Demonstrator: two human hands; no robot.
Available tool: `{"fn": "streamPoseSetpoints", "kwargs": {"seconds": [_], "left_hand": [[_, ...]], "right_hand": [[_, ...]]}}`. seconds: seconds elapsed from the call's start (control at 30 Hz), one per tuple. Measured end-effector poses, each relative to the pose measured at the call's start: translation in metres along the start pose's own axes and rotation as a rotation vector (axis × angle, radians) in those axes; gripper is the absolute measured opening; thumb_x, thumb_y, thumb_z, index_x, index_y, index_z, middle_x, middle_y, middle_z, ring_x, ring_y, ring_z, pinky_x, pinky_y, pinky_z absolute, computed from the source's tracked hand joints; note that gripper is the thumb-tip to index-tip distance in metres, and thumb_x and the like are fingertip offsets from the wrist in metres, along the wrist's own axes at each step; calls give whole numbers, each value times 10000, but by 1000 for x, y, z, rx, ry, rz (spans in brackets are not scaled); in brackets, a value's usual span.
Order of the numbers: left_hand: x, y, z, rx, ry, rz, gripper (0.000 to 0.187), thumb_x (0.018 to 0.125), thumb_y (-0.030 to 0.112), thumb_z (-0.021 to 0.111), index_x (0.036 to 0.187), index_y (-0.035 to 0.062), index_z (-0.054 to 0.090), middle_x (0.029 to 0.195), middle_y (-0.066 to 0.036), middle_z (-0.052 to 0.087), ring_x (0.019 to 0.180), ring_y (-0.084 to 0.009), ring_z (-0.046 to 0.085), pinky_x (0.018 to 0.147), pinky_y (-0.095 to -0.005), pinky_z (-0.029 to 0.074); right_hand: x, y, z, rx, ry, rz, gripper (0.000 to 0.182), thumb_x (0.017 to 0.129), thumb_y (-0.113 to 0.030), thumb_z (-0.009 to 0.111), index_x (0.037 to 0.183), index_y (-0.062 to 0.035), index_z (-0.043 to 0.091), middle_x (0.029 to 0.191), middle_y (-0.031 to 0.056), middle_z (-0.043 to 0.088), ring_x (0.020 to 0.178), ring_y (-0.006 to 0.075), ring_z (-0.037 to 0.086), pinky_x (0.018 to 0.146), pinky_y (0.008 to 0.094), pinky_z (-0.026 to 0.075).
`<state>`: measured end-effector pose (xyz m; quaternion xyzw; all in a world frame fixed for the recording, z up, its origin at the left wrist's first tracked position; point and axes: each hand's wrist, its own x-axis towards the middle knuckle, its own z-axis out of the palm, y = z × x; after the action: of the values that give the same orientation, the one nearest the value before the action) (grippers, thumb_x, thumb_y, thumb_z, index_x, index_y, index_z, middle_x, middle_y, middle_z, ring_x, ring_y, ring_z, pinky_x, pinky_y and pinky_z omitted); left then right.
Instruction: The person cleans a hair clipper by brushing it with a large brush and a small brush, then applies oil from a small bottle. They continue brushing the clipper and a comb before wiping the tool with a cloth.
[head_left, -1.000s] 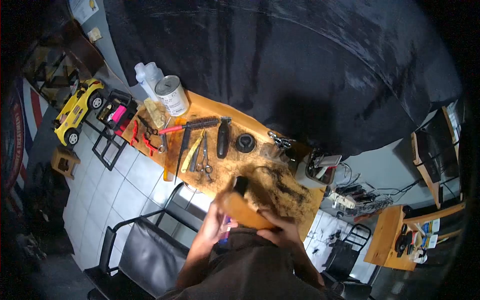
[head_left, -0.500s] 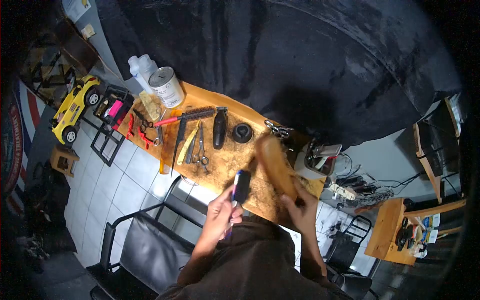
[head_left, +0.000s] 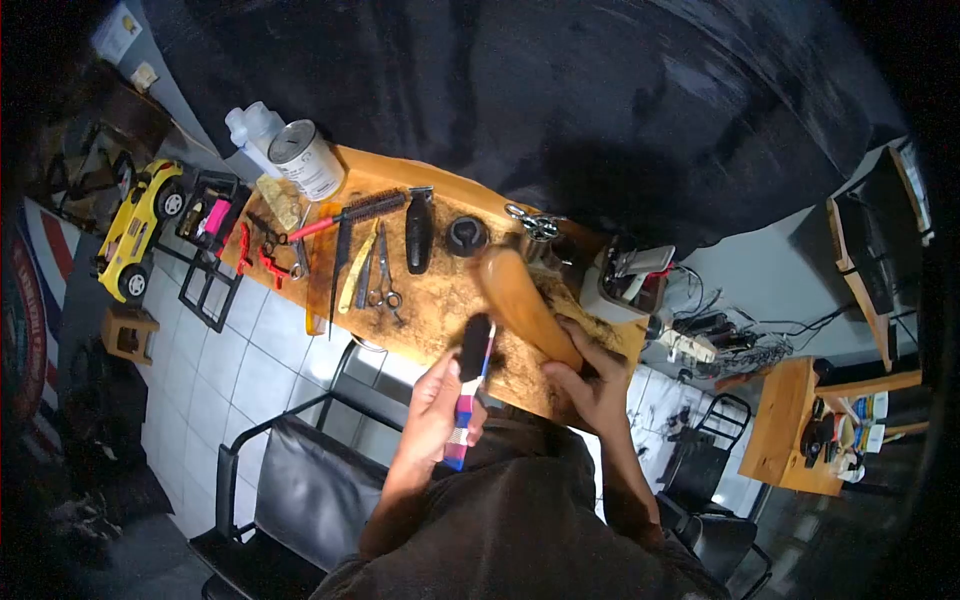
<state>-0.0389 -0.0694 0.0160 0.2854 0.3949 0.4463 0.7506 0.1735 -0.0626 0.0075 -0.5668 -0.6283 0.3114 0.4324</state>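
My left hand (head_left: 437,408) is closed around the handle of a small brush (head_left: 472,365). Its bristles are black and point up; its handle carries red, white and blue patches. In my right hand (head_left: 595,385) is a long, curved wooden brush (head_left: 527,310), gripped at its lower end over the table. Its underside is mostly hidden. Beyond its far tip stand a round black container (head_left: 467,236) and a black hair trimmer (head_left: 419,230). Scissors (head_left: 384,295) and a yellow-handled razor (head_left: 358,270) lie left of the brushes.
Loose hair clippings cover much of the wooden table (head_left: 440,310). Toward its left are a red-handled round brush (head_left: 350,213), a black comb (head_left: 340,265) and a white can (head_left: 306,160). A bin of tools (head_left: 625,280) sits at the right end. A black chair (head_left: 315,485) stands below.
The small brush has turned in my left hand, showing more of its coloured handle. The wooden brush has swung slightly leftward. The whole view has shifted a little.
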Motion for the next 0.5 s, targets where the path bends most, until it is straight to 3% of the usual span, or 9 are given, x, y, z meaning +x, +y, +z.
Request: {"fn": "streamPoseSetpoints", "kwargs": {"seconds": [0.07, 0.1, 0.13, 0.2, 0.23, 0.27, 0.33, 0.4, 0.5], "left_hand": [[-2, 9, 18, -46, 135, 55, 430, 1007, 253, 361, 1387, 50, 362, 815, -107, 572, 376, -95, 425, 306, -225, 323], [4, 2, 12, 8, 101, 116, 472, 1001, 199, 331, 1450, 91, 236, 939, -121, 556, 355, -103, 413, 272, -219, 292], [6, 0, 8, -33, 123, 68, 481, 990, 190, 330, 1451, 95, 231, 921, -117, 559, 356, -104, 417, 273, -217, 298], [12, -1, -1, -117, 167, -24, 500, 968, 170, 327, 1452, 102, 221, 885, -108, 565, 357, -108, 424, 276, -214, 309], [11, -3, -6, -289, 68, -51, 489, 938, 217, 366, 1404, 81, 306, 872, -99, 577, 377, -117, 445, 279, -213, 310], [6, -11, 1, -432, 123, 52, 465, 927, 286, 422, 1320, 41, 386, 780, -95, 581, 382, -113, 451, 282, -214, 310], [8, -21, -3, -89, 114, 65, 442, 953, 319, 409, 1273, 14, 417, 725, -77, 562, 380, -103, 432, 303, -212, 314], [-2, -8, 0, 71, -29, -32, 415, 1008, 315, 348, 1237, -19, 441, 693, -36, 529, 383, -75, 387, 335, -205, 294], [-4, -4, 10, 191, -205, 108, 413, 1011, 299, 353, 1252, -31, 418, 676, -14, 482, 415, -40, 355, 377, -184, 275]], "right_hand": [[1, -1, 0, 46, 19, 43, 499, 750, -196, 773, 1169, 12, 600, 1144, 139, 639, 1071, 196, 590, 942, 322, 432], [-3, -5, 0, 104, -1, 91, 505, 746, -203, 778, 1162, 20, 601, 1147, 139, 638, 1070, 197, 591, 943, 322, 431], [-10, -7, 0, 163, -22, 145, 512, 741, -211, 783, 1156, 29, 602, 1149, 140, 636, 1069, 197, 592, 945, 322, 430], [-19, -5, -2, 130, -136, -10, 536, 693, -150, 811, 1154, 30, 604, 1083, 138, 655, 994, 203, 619, 901, 304, 445], [-23, -5, -3, 112, -195, -85, 552, 669, -120, 825, 1153, 30, 605, 1049, 138, 665, 957, 205, 633, 879, 296, 453], [-24, -8, -2, 115, -244, -161, 549, 650, -123, 838, 1137, 11, 624, 1040, 129, 673, 947, 213, 644, 867, 284, 459], [-24, -6, -2, 138, -393, -166, 540, 649, -140, 838, 1129, -1, 634, 1046, 131, 674, 978, 207, 637, 880, 290, 460], [-24, -3, 0, 105, -268, -109, 548, 644, -139, 839, 1130, 4, 631, 1058, 137, 671, 986, 214, 638, 883, 295, 463], [-14, 10, -13, -99, 10, -94, 487, 743, -136, 766, 1164, 37, 591, 1059, 164, 664, 968, 200, 637, 863, 300, 470]]}}
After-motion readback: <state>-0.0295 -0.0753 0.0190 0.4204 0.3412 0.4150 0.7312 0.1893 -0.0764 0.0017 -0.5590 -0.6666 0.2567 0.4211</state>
